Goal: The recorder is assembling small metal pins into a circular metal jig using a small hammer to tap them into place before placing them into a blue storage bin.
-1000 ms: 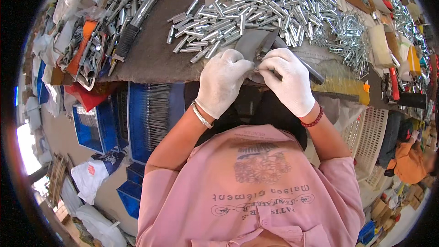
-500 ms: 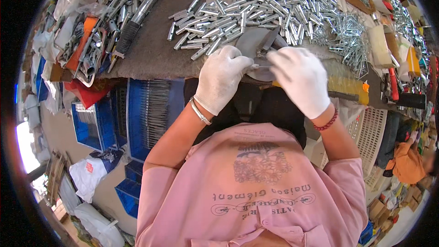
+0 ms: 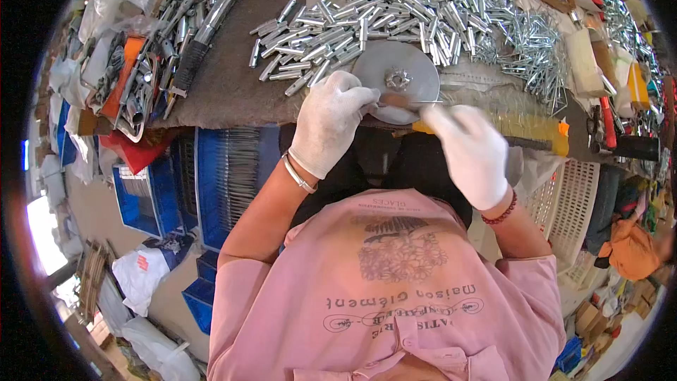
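Observation:
Both my hands wear white gloves. My left hand (image 3: 330,123) grips a thin metal rod (image 3: 405,103) at the near edge of the workbench, just below a round grey metal disc (image 3: 396,79) with a toothed centre. My right hand (image 3: 471,154) is blurred, lower right of the rod's tip, and I cannot tell whether it holds anything. A big heap of short silver metal tubes (image 3: 395,7) lies on the brown mat beyond the disc.
A red-handled tool (image 3: 218,7) and mixed scrap lie at the bench's left. Blue crates (image 3: 226,176) of thin rods stand below the bench on my left. A white plastic basket (image 3: 564,204) sits on my right. A yellow brush (image 3: 529,130) lies along the bench edge.
My right hand has pulled away from the left, down and to the right, uncovering the round disc. My left hand stays near the bench edge, holding the rod.

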Motion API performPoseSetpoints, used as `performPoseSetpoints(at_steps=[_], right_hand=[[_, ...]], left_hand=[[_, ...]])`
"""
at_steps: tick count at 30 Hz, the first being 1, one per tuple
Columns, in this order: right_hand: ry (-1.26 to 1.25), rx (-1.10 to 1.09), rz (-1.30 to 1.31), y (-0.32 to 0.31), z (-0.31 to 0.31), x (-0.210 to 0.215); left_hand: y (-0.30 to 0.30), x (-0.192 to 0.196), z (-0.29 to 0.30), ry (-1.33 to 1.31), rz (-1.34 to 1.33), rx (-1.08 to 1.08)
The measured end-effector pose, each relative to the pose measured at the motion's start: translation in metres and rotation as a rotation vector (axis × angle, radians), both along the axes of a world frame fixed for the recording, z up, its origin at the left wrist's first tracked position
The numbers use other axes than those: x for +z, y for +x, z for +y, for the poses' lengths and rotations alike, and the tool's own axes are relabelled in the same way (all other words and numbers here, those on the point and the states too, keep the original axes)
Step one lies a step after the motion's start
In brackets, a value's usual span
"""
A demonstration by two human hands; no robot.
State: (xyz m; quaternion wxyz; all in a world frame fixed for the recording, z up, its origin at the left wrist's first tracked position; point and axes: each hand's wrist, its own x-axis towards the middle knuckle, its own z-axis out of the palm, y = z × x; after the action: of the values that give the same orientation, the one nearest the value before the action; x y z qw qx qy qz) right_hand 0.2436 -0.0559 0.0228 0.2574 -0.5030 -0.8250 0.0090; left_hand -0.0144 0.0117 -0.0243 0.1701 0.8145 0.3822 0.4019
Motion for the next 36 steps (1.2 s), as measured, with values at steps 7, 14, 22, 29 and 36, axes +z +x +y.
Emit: performPoseSetpoints(at_steps=[7,14,22,29,36], right_hand=[[-0.441,-0.006,0.441,0.007,0.013,0.004],[-0.335,-0.028,0.219,0.007,0.041,0.004],[-0.278,-0.166,-0.037,-0.019,0.014,-0.008],[-1.050,-0.091,0.534,-0.023,0.001,-0.009],[-1.336,-0.171,0.834,-0.048,-0.012,0.001]], left_hand=[[-0.002,0.001,0.000,-0.033,-0.061,-0.013],[-0.003,-0.004,-0.001,-0.065,-0.055,-0.006],[-0.001,-0.003,-0.006,-0.051,-0.066,0.045],[0.019,-0.001,-0.048,-0.253,-0.196,0.300],[0.014,0.025,-0.059,-0.984,-0.462,0.335]])
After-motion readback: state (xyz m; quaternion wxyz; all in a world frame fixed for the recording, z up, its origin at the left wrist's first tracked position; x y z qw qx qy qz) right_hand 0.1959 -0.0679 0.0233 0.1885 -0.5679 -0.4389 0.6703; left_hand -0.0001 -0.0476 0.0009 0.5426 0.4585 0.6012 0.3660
